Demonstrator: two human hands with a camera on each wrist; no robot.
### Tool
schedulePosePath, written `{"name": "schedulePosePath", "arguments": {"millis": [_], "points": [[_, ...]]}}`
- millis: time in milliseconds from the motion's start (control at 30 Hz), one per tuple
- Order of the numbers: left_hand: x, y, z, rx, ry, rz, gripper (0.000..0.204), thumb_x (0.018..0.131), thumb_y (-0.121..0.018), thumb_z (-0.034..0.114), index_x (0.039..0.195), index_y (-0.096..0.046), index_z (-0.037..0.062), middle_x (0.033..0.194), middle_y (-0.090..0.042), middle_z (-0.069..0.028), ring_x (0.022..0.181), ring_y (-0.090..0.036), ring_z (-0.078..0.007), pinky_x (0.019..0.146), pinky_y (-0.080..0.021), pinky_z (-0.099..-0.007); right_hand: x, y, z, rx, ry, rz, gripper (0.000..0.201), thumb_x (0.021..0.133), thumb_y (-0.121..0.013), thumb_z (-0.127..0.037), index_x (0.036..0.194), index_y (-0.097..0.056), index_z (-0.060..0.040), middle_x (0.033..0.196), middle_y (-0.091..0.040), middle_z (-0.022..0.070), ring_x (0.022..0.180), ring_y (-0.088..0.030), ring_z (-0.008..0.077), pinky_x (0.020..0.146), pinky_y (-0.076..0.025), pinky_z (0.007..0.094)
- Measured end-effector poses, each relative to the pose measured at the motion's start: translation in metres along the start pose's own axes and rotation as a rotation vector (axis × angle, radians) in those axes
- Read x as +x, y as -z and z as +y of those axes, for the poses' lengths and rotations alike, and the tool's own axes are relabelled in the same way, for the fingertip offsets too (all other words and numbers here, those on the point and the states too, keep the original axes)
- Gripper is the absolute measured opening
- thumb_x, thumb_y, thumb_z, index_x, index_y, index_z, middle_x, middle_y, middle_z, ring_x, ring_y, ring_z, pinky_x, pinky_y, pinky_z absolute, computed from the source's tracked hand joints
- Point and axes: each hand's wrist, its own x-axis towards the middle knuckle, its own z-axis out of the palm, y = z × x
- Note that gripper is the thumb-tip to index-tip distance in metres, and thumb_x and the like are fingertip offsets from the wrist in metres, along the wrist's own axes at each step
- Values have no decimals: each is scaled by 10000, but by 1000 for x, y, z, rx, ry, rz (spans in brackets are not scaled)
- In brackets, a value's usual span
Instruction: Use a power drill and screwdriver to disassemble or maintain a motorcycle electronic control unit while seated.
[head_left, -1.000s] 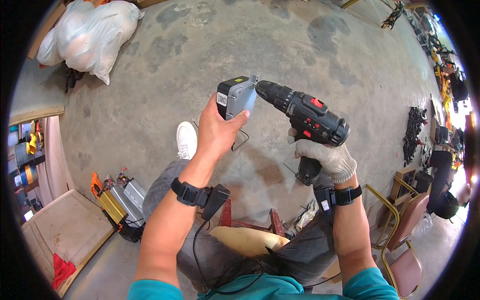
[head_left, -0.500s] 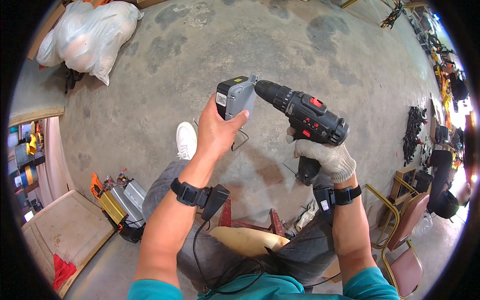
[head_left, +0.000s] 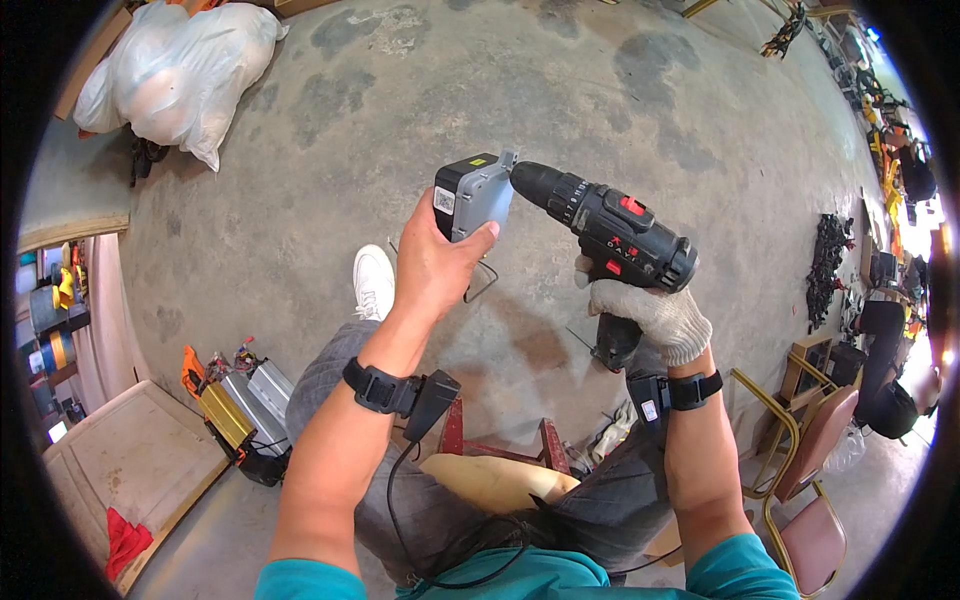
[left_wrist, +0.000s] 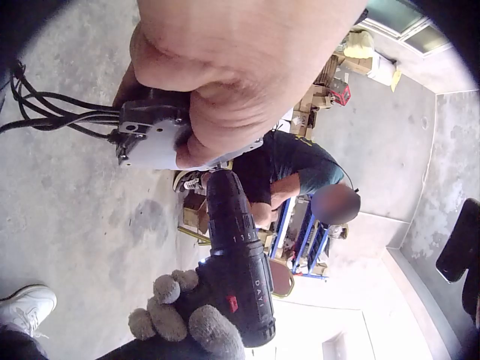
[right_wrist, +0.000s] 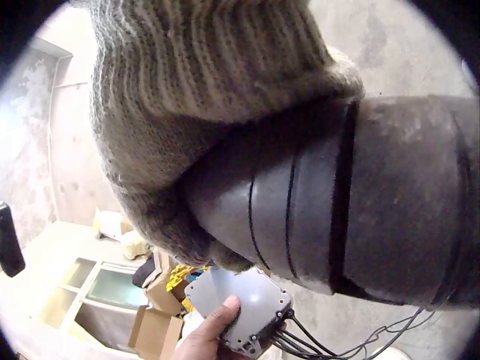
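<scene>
A black and grey box (head_left: pixel 478 195) with a label on its side is gripped by my bare left hand (head_left: pixel 432 262), thumb across its grey face. Black cables come out of the box (left_wrist: pixel 154 135) in the left wrist view. My right hand (head_left: pixel 655 315), in a knitted glove, is wrapped round the handle of a black power drill (head_left: pixel 625 235) with red switches. The drill's front end meets the upper corner of the box, by a small tab; the bit itself is too small to make out. In the right wrist view, the drill's base (right_wrist: pixel 405 195) fills the right side.
A white plastic bag (head_left: pixel 180 75) lies at the upper left. Metal-cased units (head_left: pixel 245 405) stand beside a wooden board (head_left: pixel 140 470) with a red cloth (head_left: pixel 125 540). Chairs (head_left: pixel 825 440) are at the right. Another person (left_wrist: pixel 304 172) sits in the background of the left wrist view.
</scene>
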Motion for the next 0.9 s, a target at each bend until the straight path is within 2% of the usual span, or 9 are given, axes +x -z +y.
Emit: {"name": "schedulePosePath", "arguments": {"millis": [100,333,400,500,567,600,667,900], "points": [[0,-1,0,-16,-9,12,467,862,-823,101,1273,-624,-1,1163,-734,-148,1053,-709,-243,927,-544,-369,2,-2,2,-36,28,-4,485,782,-753,3,1260,-683,-41,1014,-739,65,860,-690,143,721,-600,320],[0,0,-1,-16,-20,7,466,863,-824,106,1269,-624,-2,1163,-736,-150,1052,-713,-245,922,-548,-373,1,-1,2,-36,25,12,477,788,-751,8,1258,-683,-38,1018,-738,67,862,-692,148,722,-602,324],[0,0,-1,-13,-23,6,465,862,-825,109,1267,-624,-3,1160,-737,-150,1051,-715,-246,921,-549,-375,1,2,3,13,-7,-10,409,782,-834,-74,1178,-731,-56,1017,-739,16,885,-680,110,772,-600,298],[-1,1,6,36,-8,10,464,861,-826,114,1262,-625,-3,1153,-737,-154,1047,-717,-252,920,-549,-377,1,1,2,5,-8,-9,412,784,-835,-77,1182,-731,-57,1018,-739,16,881,-680,110,768,-598,297],[-1,1,9,52,45,-17,487,891,-797,30,1341,-611,19,1230,-711,-89,1111,-667,-173,970,-536,-327,1,-1,2,-9,1,-5,437,786,-793,-33,1214,-708,-50,1010,-736,38,863,-683,123,741,-599,306],[-1,1,7,52,45,-17,487,891,-797,30,1341,-611,19,1230,-711,-89,1111,-667,-173,970,-536,-327,1,-1,1,-23,11,0,467,788,-751,10,1247,-685,-42,1003,-733,61,844,-687,137,715,-600,314],[0,0,2,22,-17,8,466,863,-825,120,1266,-624,0,1153,-737,-164,1048,-720,-264,920,-551,-381,2,-1,0,-34,14,-3,469,787,-750,9,1249,-685,-41,1004,-734,62,845,-687,136,713,-599,313],[1,-1,-2,36,-22,17,473,862,-829,125,1269,-624,-2,1161,-738,-170,1055,-726,-273,921,-555,-388,3,0,2,-23,16,-11,481,783,-752,8,1257,-683,-35,1014,-739,66,860,-693,144,716,-603,319]]}}
